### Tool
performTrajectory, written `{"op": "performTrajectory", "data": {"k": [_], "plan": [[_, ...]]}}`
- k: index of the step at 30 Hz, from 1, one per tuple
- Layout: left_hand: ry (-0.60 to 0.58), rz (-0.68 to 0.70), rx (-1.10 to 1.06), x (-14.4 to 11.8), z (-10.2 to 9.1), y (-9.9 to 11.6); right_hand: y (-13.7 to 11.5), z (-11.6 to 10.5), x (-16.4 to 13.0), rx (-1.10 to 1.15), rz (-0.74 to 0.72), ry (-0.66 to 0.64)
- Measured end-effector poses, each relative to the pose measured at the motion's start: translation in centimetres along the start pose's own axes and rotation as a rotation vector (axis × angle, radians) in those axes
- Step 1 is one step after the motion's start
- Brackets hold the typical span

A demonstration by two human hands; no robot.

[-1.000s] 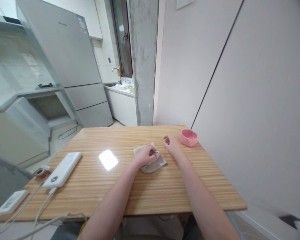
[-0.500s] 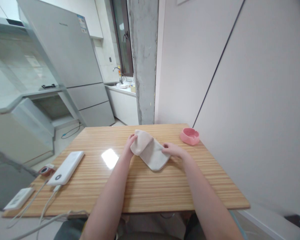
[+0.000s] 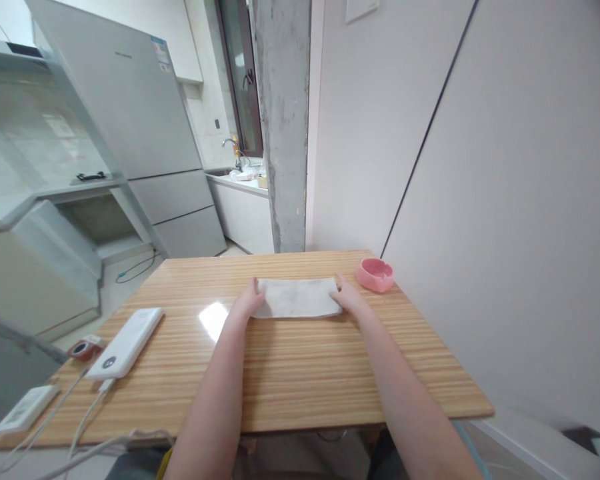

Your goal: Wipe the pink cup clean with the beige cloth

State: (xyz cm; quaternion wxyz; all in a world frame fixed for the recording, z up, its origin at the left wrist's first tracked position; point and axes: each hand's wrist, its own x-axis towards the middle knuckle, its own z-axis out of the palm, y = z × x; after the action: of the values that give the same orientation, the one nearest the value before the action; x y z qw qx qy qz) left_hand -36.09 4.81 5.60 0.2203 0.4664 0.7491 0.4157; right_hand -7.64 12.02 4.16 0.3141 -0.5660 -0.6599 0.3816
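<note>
Our left hand (image 3: 247,305) and right hand (image 3: 349,300) pinch the ends of the flat beige rectangular cloth (image 3: 296,297), its long axis nine-to-three, on the striped wooden table (image 3: 300,373); pink ashtray (image 3: 375,275) at two o'clock, grey fridge (image 3: 130,113) at ten.

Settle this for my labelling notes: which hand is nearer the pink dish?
Right. The right hand rests on the right end of the cloth, just beside the pink dish. The left hand holds the cloth's opposite end, farther away.
</note>
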Motion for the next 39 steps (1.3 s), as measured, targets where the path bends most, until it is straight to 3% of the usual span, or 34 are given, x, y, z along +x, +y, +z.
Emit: {"op": "performTrajectory", "data": {"k": [4, 9, 12, 14, 16, 19, 21, 23, 26, 29, 33, 36, 39], "plan": [[0.016, -0.038, 0.057, -0.2, -0.3, 0.5, 0.3, 0.2, 0.4, -0.185, -0.056, 0.163], [0.113, -0.046, -0.001, -0.7, -0.8, 2.0, -0.3, 0.6, -0.1, -0.206, -0.04, 0.114], [0.325, 0.074, -0.184, -2.0, -0.6, 4.0, -1.3, 2.0, -0.7, -0.104, -0.091, 0.086], [0.429, 0.256, -0.278, -3.2, 0.2, 5.2, -2.0, 3.4, -1.1, 0.001, -0.146, 0.052], [0.319, 0.434, -0.262, -4.2, 1.5, 6.1, -2.5, 4.7, -1.4, 0.102, -0.14, -0.025], [-0.039, 0.608, -0.081, -5.0, 4.1, 6.1, -2.9, 5.4, -1.7, 0.2, -0.052, -0.171], [-0.208, 0.634, 0.01, -5.2, 5.8, 5.6, -3.0, 5.1, -1.8, 0.245, -0.004, -0.221], [-0.284, 0.597, 0.033, -5.2, 7.0, 5.1, -3.2, 4.6, -1.8, 0.279, 0.055, -0.224], [-0.309, 0.527, -0.055, -5.5, 7.6, 4.8, -3.5, 4.2, -1.9, 0.253, 0.1, -0.203], [-0.354, 0.54, -0.19, -5.9, 7.0, 5.1, -3.6, 4.4, -1.9, 0.187, 0.048, -0.169], [-0.312, 0.577, -0.156, -5.7, 6.0, 5.3, -3.7, 3.5, -2.1, 0.06, -0.029, -0.086], [-0.259, 0.563, -0.096, -5.0, 5.8, 4.7, -3.1, 0.8, -3.0, -0.168, -0.062, -0.02], [-0.288, 0.539, -0.049, -4.4, 6.3, 3.9, -1.1, -3.6, -4.5, -0.293, -0.019, 0.085]]}}
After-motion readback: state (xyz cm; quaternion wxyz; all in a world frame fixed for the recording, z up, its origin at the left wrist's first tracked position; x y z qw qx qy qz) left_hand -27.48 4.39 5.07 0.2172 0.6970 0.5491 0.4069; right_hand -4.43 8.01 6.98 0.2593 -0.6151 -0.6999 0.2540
